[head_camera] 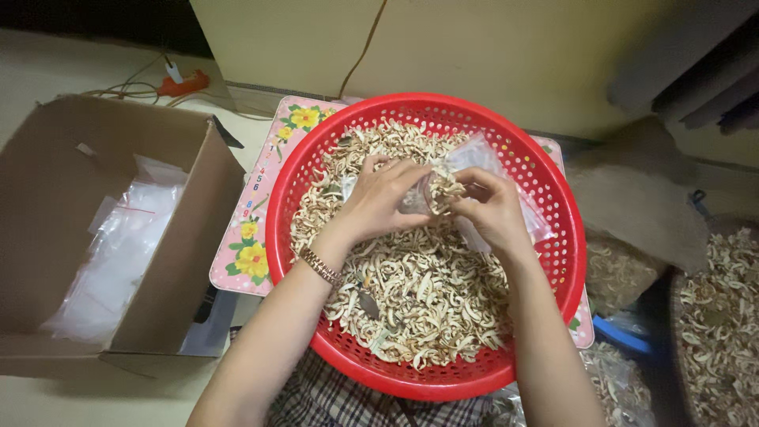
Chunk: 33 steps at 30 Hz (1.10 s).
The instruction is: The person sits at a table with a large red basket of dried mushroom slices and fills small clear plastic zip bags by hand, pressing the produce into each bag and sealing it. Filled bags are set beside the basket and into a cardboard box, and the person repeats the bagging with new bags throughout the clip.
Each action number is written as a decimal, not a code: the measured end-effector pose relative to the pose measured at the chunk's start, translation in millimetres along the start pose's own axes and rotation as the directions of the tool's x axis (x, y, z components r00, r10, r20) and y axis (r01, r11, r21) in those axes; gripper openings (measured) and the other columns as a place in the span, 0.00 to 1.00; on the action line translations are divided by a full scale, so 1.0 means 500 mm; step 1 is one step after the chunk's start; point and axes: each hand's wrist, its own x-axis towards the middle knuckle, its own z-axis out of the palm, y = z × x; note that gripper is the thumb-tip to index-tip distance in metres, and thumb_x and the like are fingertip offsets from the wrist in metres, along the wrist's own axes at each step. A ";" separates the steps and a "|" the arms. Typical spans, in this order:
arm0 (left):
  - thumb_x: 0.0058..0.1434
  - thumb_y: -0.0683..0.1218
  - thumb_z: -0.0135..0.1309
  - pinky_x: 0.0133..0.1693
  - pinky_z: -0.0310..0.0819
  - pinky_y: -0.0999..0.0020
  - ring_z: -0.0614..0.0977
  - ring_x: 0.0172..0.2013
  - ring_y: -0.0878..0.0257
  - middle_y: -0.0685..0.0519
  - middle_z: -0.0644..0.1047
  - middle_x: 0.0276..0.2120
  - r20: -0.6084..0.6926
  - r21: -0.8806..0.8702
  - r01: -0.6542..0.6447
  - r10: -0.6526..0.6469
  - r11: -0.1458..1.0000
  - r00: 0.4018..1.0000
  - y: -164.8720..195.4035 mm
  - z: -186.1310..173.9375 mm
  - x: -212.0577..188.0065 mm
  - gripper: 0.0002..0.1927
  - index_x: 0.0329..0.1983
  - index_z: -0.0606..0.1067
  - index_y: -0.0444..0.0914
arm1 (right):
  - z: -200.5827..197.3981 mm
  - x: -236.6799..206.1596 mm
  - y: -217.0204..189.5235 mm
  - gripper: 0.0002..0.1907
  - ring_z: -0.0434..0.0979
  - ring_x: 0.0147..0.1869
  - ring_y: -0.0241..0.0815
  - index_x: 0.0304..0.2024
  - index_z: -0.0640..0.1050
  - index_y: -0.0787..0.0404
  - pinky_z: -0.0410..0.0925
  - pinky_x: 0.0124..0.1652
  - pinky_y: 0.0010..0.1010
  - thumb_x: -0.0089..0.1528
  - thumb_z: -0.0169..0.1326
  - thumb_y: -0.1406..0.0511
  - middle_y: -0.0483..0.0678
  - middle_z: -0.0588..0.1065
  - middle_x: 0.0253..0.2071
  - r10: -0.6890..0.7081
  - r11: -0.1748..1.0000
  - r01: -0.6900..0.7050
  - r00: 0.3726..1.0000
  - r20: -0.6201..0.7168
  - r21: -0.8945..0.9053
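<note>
A round red plastic basket [553,261] with a perforated wall sits in front of me, filled with pale dried sliced pieces [427,292]. Both my hands are over its middle. My left hand [379,202], with a metal bracelet at the wrist, grips the mouth of a small clear plastic bag [474,158]. My right hand [490,209] holds the bag's other side, and some dried pieces lie between the fingers at the opening. The bag's lower part hangs behind my right hand toward the basket's right wall.
An open cardboard box [47,158] with clear plastic bags [118,253] inside stands at the left. A pink flowered board [253,237] lies under the basket. More dried pieces [727,300] lie at the right, beside a brown sack [640,198]. Orange-plugged cables [178,83] trail along the wall.
</note>
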 end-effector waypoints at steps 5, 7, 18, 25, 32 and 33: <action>0.37 0.68 0.71 0.61 0.48 0.43 0.74 0.58 0.47 0.38 0.74 0.55 -0.030 0.077 0.009 -0.006 0.997 1.000 0.002 0.010 -0.001 0.64 0.71 0.58 0.33 | -0.004 0.002 -0.006 0.15 0.81 0.38 0.35 0.45 0.81 0.68 0.75 0.39 0.27 0.55 0.59 0.75 0.48 0.81 0.38 0.038 0.998 -0.034 0.996 0.078 -0.057; 0.33 0.68 0.73 0.60 0.44 0.36 0.75 0.58 0.46 0.39 0.75 0.56 0.105 0.060 0.154 -0.160 0.986 0.982 0.001 0.014 -0.002 0.65 0.69 0.59 0.33 | 0.002 0.002 -0.004 0.13 0.80 0.38 0.33 0.45 0.81 0.68 0.75 0.39 0.26 0.56 0.59 0.74 0.47 0.81 0.38 0.065 0.993 -0.052 0.990 0.123 -0.107; 0.47 0.61 0.68 0.53 0.60 0.55 0.81 0.49 0.54 0.47 0.80 0.47 0.101 -0.077 0.184 -0.176 0.980 0.979 0.006 0.036 -0.003 0.39 0.56 0.68 0.38 | 0.007 0.006 0.027 0.14 0.78 0.42 0.33 0.47 0.79 0.68 0.73 0.40 0.25 0.58 0.60 0.72 0.46 0.80 0.39 -0.031 0.990 0.027 0.999 -0.026 -0.137; 0.44 0.63 0.71 0.50 0.60 0.55 0.80 0.45 0.53 0.48 0.79 0.44 0.134 -0.027 0.207 -0.202 0.978 0.970 0.004 0.035 -0.001 0.39 0.51 0.68 0.39 | -0.003 -0.002 0.005 0.11 0.80 0.44 0.34 0.44 0.82 0.67 0.75 0.46 0.26 0.59 0.61 0.70 0.45 0.80 0.41 -0.030 0.972 0.045 0.997 0.071 -0.230; 0.41 0.62 0.71 0.48 0.59 0.55 0.79 0.46 0.54 0.48 0.78 0.45 0.071 -0.099 0.111 -0.104 0.989 0.992 0.009 0.028 0.004 0.44 0.56 0.67 0.38 | -0.002 0.002 -0.009 0.14 0.79 0.45 0.37 0.47 0.82 0.68 0.73 0.48 0.28 0.59 0.63 0.70 0.50 0.81 0.42 0.050 0.991 -0.038 0.994 0.099 -0.126; 0.43 0.62 0.71 0.50 0.59 0.56 0.79 0.45 0.56 0.49 0.79 0.44 0.123 -0.108 0.160 -0.146 0.981 0.982 0.011 0.028 0.006 0.43 0.57 0.67 0.40 | 0.002 0.003 -0.011 0.17 0.79 0.47 0.37 0.50 0.79 0.67 0.73 0.49 0.29 0.59 0.63 0.70 0.49 0.79 0.44 0.031 0.996 -0.023 0.996 0.087 -0.090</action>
